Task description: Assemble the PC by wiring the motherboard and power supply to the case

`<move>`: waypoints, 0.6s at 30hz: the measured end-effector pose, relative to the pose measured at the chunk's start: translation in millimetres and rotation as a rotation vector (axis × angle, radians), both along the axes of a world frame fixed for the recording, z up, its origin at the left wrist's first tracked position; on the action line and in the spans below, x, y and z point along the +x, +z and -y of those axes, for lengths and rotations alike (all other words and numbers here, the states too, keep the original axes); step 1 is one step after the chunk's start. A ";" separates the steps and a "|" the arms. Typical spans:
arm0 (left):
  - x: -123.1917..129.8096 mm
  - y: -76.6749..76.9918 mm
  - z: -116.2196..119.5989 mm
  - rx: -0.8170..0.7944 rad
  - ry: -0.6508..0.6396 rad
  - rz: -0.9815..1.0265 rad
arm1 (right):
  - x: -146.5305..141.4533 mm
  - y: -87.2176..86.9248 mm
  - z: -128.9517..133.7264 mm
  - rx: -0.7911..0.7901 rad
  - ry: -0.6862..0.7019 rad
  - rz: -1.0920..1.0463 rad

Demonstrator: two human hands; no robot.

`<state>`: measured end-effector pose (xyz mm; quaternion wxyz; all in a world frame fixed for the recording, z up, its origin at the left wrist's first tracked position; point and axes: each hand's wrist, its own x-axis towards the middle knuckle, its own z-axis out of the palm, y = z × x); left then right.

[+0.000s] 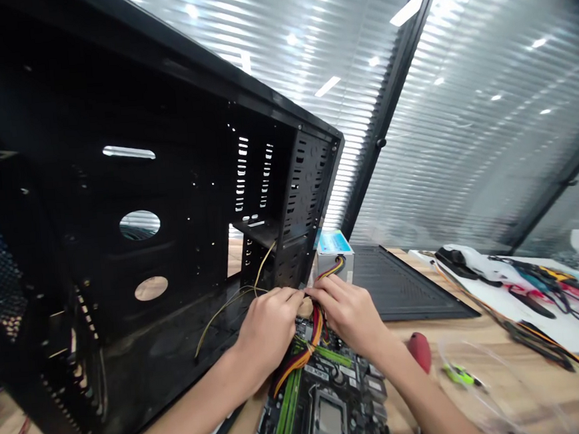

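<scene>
Silver blinds [502,120] hang behind a wooden worktop [449,338]. On the left stands a big black computer case [181,185], open on the near side. Inside it are round holes, a slot and, at the far end, a metal rack [306,175] full of little holes. Thin yellow wires [226,305] trail from the rack. Just past the hands sits a small silver box [349,276] with a blue top, and coloured wires [319,325] come out of it. Some lie over a green and black circuit board [317,382], which is beside the case, right in front of the person. The left hand [268,322] and the right hand [352,312] meet over the board's far end, at the wires. Each grip has bent fingers close together, but I cannot tell what the tips pinch. To the right, a white sheet [569,329] carries a heap of cords.
</scene>
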<state>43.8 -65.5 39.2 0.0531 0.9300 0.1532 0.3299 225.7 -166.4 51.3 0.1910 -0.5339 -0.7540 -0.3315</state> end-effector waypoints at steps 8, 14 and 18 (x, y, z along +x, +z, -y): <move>2.4 -3.3 -4.4 -0.058 -0.052 0.038 | 1.4 1.0 1.0 0.012 0.031 0.038; 3.4 -4.7 -6.3 -0.063 -0.081 0.070 | 0.9 4.0 2.0 -0.005 0.049 0.053; 2.6 -5.1 -8.9 -0.038 -0.120 0.069 | -0.2 4.8 2.2 -0.020 0.029 0.077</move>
